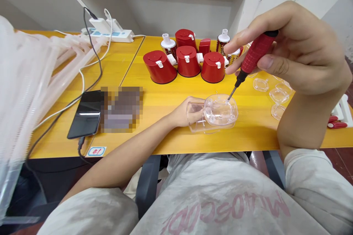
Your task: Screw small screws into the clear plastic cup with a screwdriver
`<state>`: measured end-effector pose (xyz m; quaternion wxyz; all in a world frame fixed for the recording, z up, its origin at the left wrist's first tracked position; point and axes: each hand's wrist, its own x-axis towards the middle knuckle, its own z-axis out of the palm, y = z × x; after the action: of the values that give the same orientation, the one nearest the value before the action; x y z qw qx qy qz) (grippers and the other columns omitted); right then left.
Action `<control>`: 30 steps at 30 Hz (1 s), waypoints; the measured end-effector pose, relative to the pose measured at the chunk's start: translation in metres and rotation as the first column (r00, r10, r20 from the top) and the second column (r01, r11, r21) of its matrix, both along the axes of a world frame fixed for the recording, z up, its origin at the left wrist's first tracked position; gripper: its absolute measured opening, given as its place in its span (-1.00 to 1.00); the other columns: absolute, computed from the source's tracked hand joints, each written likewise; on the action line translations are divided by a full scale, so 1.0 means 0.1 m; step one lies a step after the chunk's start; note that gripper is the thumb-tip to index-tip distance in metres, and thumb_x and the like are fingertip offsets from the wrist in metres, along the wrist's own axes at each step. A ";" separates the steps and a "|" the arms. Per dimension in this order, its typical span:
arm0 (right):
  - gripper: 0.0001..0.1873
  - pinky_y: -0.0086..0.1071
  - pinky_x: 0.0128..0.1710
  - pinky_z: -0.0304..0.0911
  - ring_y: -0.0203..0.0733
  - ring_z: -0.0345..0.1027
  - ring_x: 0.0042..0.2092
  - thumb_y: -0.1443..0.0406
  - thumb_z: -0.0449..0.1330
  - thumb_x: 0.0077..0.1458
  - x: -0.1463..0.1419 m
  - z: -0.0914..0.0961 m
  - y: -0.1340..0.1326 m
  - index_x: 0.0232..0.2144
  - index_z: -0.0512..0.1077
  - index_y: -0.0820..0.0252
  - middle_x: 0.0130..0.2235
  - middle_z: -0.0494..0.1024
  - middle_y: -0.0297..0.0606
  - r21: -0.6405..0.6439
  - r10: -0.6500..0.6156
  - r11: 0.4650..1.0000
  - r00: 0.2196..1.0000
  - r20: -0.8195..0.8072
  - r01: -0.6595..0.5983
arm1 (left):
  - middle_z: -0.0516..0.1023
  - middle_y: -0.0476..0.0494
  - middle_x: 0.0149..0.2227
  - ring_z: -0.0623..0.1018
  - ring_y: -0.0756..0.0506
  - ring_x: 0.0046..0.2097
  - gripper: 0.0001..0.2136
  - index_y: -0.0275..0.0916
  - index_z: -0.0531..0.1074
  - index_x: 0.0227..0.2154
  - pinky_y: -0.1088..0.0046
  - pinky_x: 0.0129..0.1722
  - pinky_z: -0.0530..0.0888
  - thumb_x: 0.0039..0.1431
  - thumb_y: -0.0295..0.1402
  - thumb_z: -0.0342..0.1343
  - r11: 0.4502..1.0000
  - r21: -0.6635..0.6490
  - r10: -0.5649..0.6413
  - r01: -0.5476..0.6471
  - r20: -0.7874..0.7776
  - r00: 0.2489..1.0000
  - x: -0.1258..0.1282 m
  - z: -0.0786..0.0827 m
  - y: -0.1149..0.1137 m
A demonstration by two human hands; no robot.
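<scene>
My left hand (187,113) is closed around a clear plastic container (196,126) near the table's front edge, its fingers partly seen through the plastic. A rounded clear piece with small round posts at its corners forms the container's end facing up and right. In my right hand (300,47) is a screwdriver (252,55) with a red grip and black collar, pinched between thumb and fingers. It slants down to the left, and its tip meets the clear piece near the upper right post. Whether a screw sits under the tip is too small to tell.
Behind my hands stand several red cups (162,68) with white tabs and patterned cylinders with white tops (168,46). Clear plastic parts (280,95) lie at right. At left are a phone (86,114), cables, a power strip (118,36) and translucent plastic bags (24,80).
</scene>
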<state>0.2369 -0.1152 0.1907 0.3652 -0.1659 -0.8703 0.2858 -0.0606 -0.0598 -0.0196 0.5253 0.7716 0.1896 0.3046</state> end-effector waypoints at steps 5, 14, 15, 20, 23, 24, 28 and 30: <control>-0.58 -0.42 0.19 0.75 -0.26 0.67 0.26 0.49 0.17 0.51 0.00 0.01 -0.03 0.34 0.42 0.38 0.23 0.60 -0.21 0.027 -0.007 1.000 1.000 0.021 0.007 | 0.84 -0.26 -0.21 0.78 -0.21 -0.22 -0.60 -0.32 0.84 -0.08 0.44 -0.29 0.65 0.40 -0.03 0.41 0.999 -0.033 0.001 -0.001 -0.009 1.000 -0.01 -0.02 0.00; -0.58 -0.54 0.14 0.69 -0.32 0.70 0.21 0.50 0.16 0.51 -0.09 -0.04 -0.02 0.34 0.45 0.37 0.26 0.61 -0.21 -0.018 -0.025 1.000 0.998 -0.050 0.024 | 0.85 -0.23 -0.19 0.79 -0.20 -0.22 -0.64 -0.31 0.84 -0.10 0.43 -0.25 0.67 0.39 -0.06 0.42 0.998 -0.054 0.006 -0.007 -0.004 1.000 0.00 -0.05 0.00; -0.58 -0.55 0.13 0.69 -0.32 0.71 0.19 0.50 0.18 0.49 -0.11 -0.07 0.00 0.32 0.48 0.40 0.25 0.62 -0.19 -0.015 0.007 1.000 0.995 -0.096 -0.008 | 0.85 -0.24 -0.19 0.79 -0.20 -0.22 -0.64 -0.31 0.84 -0.09 0.43 -0.25 0.67 0.39 -0.06 0.42 0.998 -0.056 0.004 -0.004 0.000 1.000 0.00 -0.05 0.00; -0.62 -0.53 0.05 0.67 -0.29 0.72 0.11 0.47 0.27 0.42 -0.21 -0.13 0.07 0.23 0.58 0.41 0.15 0.68 -0.19 0.009 0.089 0.996 0.974 -0.207 -0.089 | 0.85 -0.24 -0.19 0.79 -0.19 -0.24 -0.62 -0.31 0.84 -0.08 0.43 -0.27 0.67 0.39 -0.04 0.43 0.997 -0.077 0.005 -0.005 -0.001 1.000 0.01 -0.02 -0.02; -0.59 -0.51 0.02 0.65 -0.29 0.72 0.08 0.47 0.26 0.42 -0.22 -0.14 0.12 0.26 0.57 0.42 0.08 0.70 -0.19 -0.005 0.123 0.992 0.970 -0.211 -0.127 | 0.86 -0.23 -0.15 0.81 -0.21 -0.20 -0.62 -0.30 0.84 -0.08 0.41 -0.20 0.71 0.34 -0.04 0.47 0.994 -0.110 0.001 -0.003 -0.015 1.000 0.01 0.02 -0.03; -0.57 -0.50 0.02 0.65 -0.27 0.72 0.08 0.48 0.25 0.42 -0.21 -0.14 0.13 0.28 0.55 0.45 0.08 0.70 -0.16 -0.007 0.153 0.987 0.965 -0.213 -0.158 | 0.87 -0.23 -0.15 0.81 -0.22 -0.18 -0.62 -0.29 0.84 -0.08 0.40 -0.19 0.72 0.32 -0.04 0.49 0.993 -0.120 0.004 -0.006 -0.022 1.000 0.01 0.03 -0.04; -0.49 -0.44 0.08 0.67 -0.25 0.71 0.11 0.55 0.22 0.38 -0.21 -0.14 0.20 0.33 0.49 0.55 0.12 0.67 -0.11 0.017 0.251 0.967 0.945 -0.211 -0.253 | 0.88 -0.26 -0.11 0.83 -0.26 -0.10 -0.60 -0.28 0.84 -0.07 0.37 -0.13 0.74 0.33 -0.01 0.48 0.992 -0.129 0.007 -0.012 -0.044 0.999 0.01 0.06 -0.05; -0.51 -0.44 0.11 0.68 -0.28 0.72 0.11 0.57 0.23 0.37 -0.22 -0.13 0.20 0.31 0.49 0.59 0.11 0.66 -0.14 0.046 0.261 0.965 0.944 -0.200 -0.258 | 0.88 -0.29 -0.04 0.84 -0.29 -0.04 -0.57 -0.27 0.84 -0.02 0.33 -0.07 0.76 0.35 0.02 0.47 0.993 -0.122 -0.008 0.001 -0.056 0.998 0.01 0.07 -0.04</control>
<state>0.2154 -0.0955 0.1775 0.4134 -0.0163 -0.8451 0.3387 -0.0594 -0.0641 -0.0127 0.5666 0.7467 0.2208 0.2696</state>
